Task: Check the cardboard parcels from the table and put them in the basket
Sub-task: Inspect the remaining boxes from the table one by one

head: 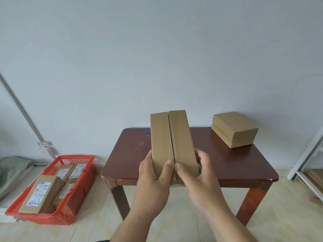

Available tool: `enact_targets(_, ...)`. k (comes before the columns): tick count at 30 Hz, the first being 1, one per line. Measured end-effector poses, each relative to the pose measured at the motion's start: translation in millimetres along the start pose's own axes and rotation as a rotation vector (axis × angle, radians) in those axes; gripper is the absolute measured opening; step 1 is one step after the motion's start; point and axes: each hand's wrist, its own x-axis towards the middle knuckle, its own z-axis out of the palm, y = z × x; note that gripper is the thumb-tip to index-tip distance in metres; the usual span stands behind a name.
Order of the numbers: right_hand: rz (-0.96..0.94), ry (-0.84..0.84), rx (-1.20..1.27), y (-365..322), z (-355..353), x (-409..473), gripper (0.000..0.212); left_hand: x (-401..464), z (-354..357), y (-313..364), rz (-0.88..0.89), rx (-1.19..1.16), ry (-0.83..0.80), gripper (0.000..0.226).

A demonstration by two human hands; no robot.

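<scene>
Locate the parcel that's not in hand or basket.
Head view: the spare parcel sits on the table's far right corner, by the wall, right of the parcel held in both hands.

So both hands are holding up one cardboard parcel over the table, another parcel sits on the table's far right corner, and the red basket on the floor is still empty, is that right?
Not quite: the red basket is not empty; the head view shows several labelled parcels in it. The rest holds: the left hand and right hand hold one cardboard parcel over the table, and another parcel sits on its far right corner.
</scene>
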Motion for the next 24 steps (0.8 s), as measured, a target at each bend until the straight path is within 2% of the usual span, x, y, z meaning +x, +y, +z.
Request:
enact_targets(6, 0.006, 0.047, 0.012, 1.4, 7.3, 1.8, 0.040, -6.0, -0.4, 0.4, -0.004, 0.049, 0.003, 0.023)
enact_targets(10, -0.004, 0.002, -0.021, 4.9, 9.4, 2.0, 0.055, -1.0, -4.1, 4.8, -0.054, 0.060, 0.044, 0.020)
enact_targets(12, -0.003, -0.001, -0.037, 6.3, 10.2, 0.9, 0.063, 3.0, -5.6, 4.9, -0.060, 0.099, 0.069, 0.030)
enact_targets(24, 0.055, 0.104, -0.012, 3.7, 10.4, 3.9, 0.033, -4.3, 0.9, -1.0, -0.077, 0.115, 0.110, 0.049)
